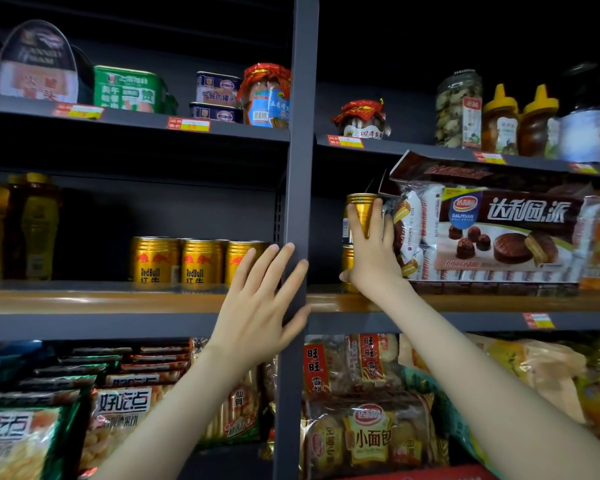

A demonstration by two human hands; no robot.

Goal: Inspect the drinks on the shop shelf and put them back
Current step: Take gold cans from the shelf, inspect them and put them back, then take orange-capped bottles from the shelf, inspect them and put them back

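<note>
One gold can (361,206) sat stacked on a second can (347,262) at 3 o'clock of the post (300,133); right hand (371,249) clamped round it (prob. lifting or re-seating), left hand (260,292) flat, fingers spread, against post. Next: steady, square set-down.

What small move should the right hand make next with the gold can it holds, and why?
Probably lift it straight up a little before drawing it out. The right hand grips the upper gold can, which stands on a lower gold can, close beside the chocolate pie pack; a sideways pull might topple the lower one.
</note>
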